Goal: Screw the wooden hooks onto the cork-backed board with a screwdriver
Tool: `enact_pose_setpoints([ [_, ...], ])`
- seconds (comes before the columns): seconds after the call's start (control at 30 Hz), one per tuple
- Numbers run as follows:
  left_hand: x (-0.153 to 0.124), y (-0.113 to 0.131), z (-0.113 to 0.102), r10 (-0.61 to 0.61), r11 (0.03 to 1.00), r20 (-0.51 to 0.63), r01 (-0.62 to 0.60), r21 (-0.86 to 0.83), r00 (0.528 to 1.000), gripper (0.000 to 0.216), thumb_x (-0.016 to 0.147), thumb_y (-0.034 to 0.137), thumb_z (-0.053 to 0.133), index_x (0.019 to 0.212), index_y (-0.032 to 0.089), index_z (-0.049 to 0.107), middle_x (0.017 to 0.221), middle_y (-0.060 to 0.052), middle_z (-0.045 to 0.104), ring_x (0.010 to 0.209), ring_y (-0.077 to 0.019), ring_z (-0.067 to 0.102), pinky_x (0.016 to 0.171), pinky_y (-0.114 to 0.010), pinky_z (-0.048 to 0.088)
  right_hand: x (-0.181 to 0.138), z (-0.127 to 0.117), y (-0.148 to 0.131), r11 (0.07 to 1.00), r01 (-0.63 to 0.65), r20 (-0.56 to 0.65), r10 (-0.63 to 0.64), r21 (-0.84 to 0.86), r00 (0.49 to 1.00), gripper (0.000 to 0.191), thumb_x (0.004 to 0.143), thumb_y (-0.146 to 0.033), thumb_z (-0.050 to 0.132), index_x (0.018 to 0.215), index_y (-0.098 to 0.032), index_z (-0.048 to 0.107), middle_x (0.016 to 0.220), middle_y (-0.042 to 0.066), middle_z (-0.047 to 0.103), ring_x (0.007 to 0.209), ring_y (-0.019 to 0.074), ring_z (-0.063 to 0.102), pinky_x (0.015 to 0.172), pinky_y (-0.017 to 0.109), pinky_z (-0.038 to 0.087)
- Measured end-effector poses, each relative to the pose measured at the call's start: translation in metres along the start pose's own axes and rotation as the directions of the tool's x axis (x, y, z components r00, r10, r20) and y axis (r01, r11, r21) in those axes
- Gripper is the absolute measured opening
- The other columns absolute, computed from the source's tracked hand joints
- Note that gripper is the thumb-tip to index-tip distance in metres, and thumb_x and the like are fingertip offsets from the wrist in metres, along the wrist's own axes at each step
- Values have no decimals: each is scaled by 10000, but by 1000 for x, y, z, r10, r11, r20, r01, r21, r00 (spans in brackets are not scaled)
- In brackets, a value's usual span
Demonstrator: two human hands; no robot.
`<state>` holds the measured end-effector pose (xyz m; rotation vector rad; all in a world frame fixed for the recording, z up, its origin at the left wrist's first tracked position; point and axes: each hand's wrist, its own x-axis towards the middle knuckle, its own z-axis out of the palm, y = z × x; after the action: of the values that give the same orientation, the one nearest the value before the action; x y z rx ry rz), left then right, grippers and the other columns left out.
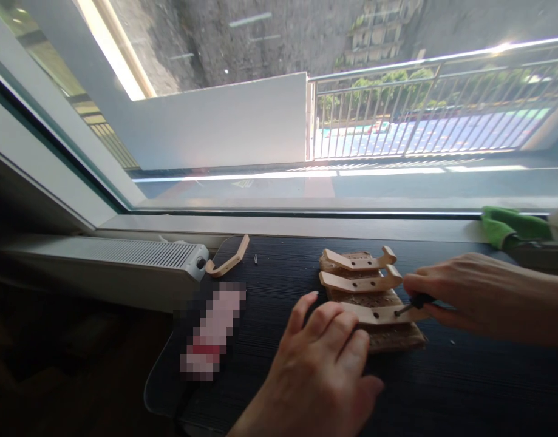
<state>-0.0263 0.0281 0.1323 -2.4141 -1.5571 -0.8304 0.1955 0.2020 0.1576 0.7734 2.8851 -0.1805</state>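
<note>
Three pale wooden hooks lie side by side across a rough brown wooden board: a back hook (358,262), a middle hook (361,283) and a front hook (374,314). Dark holes show in them. My left hand (324,358) bends its fingers over the left end of the front hook and steadies it; the fingertips are partly hidden. In my right hand (465,297) is a screwdriver (419,300) with a dark handle, its tip at a hole of the front hook. The brown board (392,337) sticks out below that hook.
Left on the dark table (279,267) lie another wooden hook (229,260), small screws (255,259) and a pixelated pinkish object (215,328). A white radiator (124,255) adjoins the table. A green cloth (513,227) rests at the right, near the window.
</note>
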Motion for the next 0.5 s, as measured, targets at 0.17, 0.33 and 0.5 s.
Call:
enact_pose_setpoints([
  [0.17,60,16,44,-49,998,438,59,-9,897,312,879,388,520,1068,165,630,1063,-56,680,1063,-222,566,1036,-411,380,3,-16,-16,992,37,124,-22,-125,992,115,844,-90,560,819,-186,617,693,45,666,598,150,609,536,307,277],
  [0.33,73,10,75,-148,988,509,148,41,848,231,862,297,518,1029,233,665,1038,-72,678,987,-264,607,853,-433,473,7,-40,-32,986,90,136,-71,-141,988,214,844,-50,479,971,-136,629,799,77,700,739,181,650,585,273,346],
  [0.5,74,4,79,-157,988,530,136,79,833,280,886,233,445,1022,275,686,996,-70,687,942,-279,629,784,-426,466,14,-46,-31,981,-25,253,74,-193,965,199,876,-245,491,891,-127,650,811,108,713,771,230,665,560,281,373],
])
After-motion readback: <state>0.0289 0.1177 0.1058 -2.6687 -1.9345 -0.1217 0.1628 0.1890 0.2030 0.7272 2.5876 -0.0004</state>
